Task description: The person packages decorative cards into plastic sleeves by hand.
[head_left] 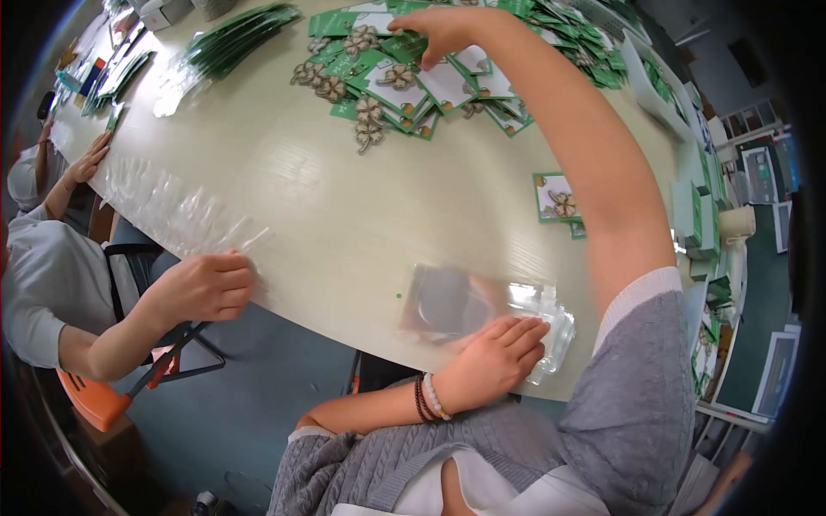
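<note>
My left hand (490, 365), with bead bracelets at the wrist, rests near the table's front edge. Its fingers lie stretched out over a stack of clear zip bags (443, 297). My right arm stretches far across the table. At its end my right hand (443, 33) is over the heap of green-and-white cards (387, 77), thumb and fingers apart around a green part of the pile. I cannot see a card lifted in it. Metal four-leaf-clover charms (397, 77) lie on several of these cards. One more clover card (551, 193) lies apart, beside my right forearm.
A co-worker's hand (211, 288) is at the table edge on the left, by a row of clear bags (172, 198). Another person's hand (88, 161) is farther back. Packed green cards (241, 39) lie at the far left. White bins and green boxes (693, 215) line the right side.
</note>
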`<action>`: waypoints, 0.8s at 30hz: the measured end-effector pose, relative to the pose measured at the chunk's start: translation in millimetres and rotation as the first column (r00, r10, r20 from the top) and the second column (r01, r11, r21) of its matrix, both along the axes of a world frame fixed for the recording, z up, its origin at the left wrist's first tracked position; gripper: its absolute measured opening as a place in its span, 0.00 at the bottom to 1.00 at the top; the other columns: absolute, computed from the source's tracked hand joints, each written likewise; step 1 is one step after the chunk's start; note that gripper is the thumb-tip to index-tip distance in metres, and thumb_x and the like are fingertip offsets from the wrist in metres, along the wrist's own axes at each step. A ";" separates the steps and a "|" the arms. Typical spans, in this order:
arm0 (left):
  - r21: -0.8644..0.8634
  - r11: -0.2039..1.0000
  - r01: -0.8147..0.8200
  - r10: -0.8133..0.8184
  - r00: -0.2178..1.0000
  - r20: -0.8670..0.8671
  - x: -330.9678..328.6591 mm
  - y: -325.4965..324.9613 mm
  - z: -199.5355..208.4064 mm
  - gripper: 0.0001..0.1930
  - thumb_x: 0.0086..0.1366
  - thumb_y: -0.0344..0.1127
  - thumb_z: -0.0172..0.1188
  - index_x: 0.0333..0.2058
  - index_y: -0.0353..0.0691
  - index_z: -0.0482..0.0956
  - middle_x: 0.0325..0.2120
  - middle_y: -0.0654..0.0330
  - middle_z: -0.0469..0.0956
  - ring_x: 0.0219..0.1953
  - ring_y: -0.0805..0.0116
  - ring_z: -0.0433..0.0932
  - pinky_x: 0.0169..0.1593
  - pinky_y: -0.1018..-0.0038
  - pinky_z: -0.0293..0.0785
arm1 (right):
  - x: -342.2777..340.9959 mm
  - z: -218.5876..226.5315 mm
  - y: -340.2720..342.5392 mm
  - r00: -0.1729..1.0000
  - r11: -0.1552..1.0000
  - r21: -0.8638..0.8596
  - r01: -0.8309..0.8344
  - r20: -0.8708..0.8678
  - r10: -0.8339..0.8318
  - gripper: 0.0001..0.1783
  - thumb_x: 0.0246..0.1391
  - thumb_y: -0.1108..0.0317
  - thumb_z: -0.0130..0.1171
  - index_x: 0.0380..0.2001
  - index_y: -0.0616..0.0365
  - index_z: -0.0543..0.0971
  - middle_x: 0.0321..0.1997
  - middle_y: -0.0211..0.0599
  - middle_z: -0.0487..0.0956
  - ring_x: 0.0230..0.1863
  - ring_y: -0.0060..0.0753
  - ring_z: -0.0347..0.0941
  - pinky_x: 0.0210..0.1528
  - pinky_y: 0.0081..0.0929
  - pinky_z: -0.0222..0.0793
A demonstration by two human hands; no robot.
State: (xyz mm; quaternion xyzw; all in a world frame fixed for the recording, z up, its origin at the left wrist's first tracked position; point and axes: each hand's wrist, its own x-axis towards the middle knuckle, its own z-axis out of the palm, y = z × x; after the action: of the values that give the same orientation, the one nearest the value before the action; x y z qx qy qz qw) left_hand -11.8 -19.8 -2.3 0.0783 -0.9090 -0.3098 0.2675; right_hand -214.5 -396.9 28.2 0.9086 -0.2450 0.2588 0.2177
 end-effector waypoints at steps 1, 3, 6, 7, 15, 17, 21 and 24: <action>0.038 0.998 -0.051 0.052 0.999 -0.004 6.0 -1.8 -0.9 0.15 0.53 0.33 0.53 0.40 0.35 0.77 0.53 0.53 0.71 0.57 0.60 0.69 0.59 0.65 0.64 | 40.5 42.3 17.1 0.945 0.843 0.438 0.312 -0.230 -0.231 0.21 0.52 0.61 0.61 0.48 0.56 0.70 0.39 0.35 0.74 0.32 0.32 0.67 0.34 0.30 0.63; 0.119 0.991 -0.067 0.073 0.996 -0.050 7.1 -3.1 1.5 0.14 0.53 0.33 0.53 0.39 0.36 0.76 0.51 0.54 0.72 0.55 0.59 0.70 0.58 0.65 0.66 | 50.3 69.6 62.7 0.796 0.617 0.527 0.584 -0.519 -0.310 0.43 0.43 0.58 0.70 0.60 0.55 0.62 0.57 0.46 0.71 0.56 0.47 0.67 0.55 0.43 0.65; 0.205 0.976 -0.068 0.093 0.989 -0.114 6.0 -5.5 1.0 0.11 0.53 0.33 0.55 0.35 0.37 0.76 0.49 0.55 0.74 0.53 0.59 0.73 0.56 0.65 0.68 | 59.7 84.5 49.4 0.671 0.335 0.584 0.739 -0.680 -0.296 0.42 0.42 0.56 0.71 0.59 0.56 0.63 0.55 0.47 0.70 0.57 0.48 0.65 0.55 0.43 0.64; 0.215 0.974 -0.077 0.106 0.986 -0.128 5.9 -5.9 0.3 0.09 0.53 0.33 0.57 0.33 0.38 0.75 0.48 0.55 0.74 0.51 0.58 0.74 0.55 0.65 0.69 | 54.1 80.9 47.1 0.668 0.331 0.582 0.743 -0.682 -0.299 0.42 0.42 0.56 0.71 0.59 0.56 0.63 0.55 0.47 0.70 0.57 0.48 0.65 0.55 0.43 0.64; 0.255 0.951 -0.173 0.226 0.954 -0.195 0.9 -1.2 1.7 0.09 0.53 0.35 0.65 0.28 0.41 0.74 0.41 0.60 0.78 0.42 0.61 0.78 0.42 0.69 0.76 | 30.0 57.5 76.6 0.736 0.397 0.620 0.677 -0.585 -0.342 0.40 0.36 0.52 0.73 0.51 0.60 0.68 0.59 0.50 0.62 0.57 0.50 0.62 0.55 0.41 0.62; 0.259 0.947 -0.189 0.246 0.946 -0.210 0.6 -0.1 2.6 0.09 0.53 0.35 0.66 0.27 0.41 0.74 0.40 0.61 0.79 0.39 0.62 0.79 0.39 0.70 0.77 | 17.7 47.5 101.0 0.803 0.645 0.495 0.582 -0.475 -0.359 0.38 0.36 0.53 0.73 0.48 0.61 0.69 0.55 0.50 0.65 0.55 0.49 0.64 0.53 0.40 0.64; 0.223 0.959 -0.175 0.222 0.952 -0.209 -1.3 2.6 0.2 0.08 0.53 0.34 0.66 0.29 0.39 0.75 0.40 0.59 0.79 0.39 0.61 0.79 0.40 0.70 0.77 | 5.0 84.2 104.5 0.806 0.338 0.738 0.584 -0.481 -0.344 0.31 0.39 0.52 0.71 0.41 0.62 0.73 0.42 0.48 0.75 0.44 0.44 0.72 0.43 0.37 0.68; 0.167 0.974 -0.156 0.188 0.962 -0.197 -2.5 4.2 2.0 0.08 0.54 0.31 0.64 0.32 0.38 0.77 0.41 0.58 0.79 0.42 0.60 0.79 0.44 0.68 0.76 | 0.0 112.7 152.4 0.740 0.312 0.696 0.647 -0.476 -0.475 0.27 0.42 0.51 0.68 0.37 0.62 0.75 0.33 0.45 0.78 0.35 0.39 0.75 0.35 0.34 0.69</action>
State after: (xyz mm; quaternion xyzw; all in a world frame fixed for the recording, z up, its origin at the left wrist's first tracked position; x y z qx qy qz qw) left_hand -14.4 -15.6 -0.2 0.1438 -0.8394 -0.3591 0.3818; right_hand -214.4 -244.6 140.9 0.7720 -0.6163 -0.0661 -0.1408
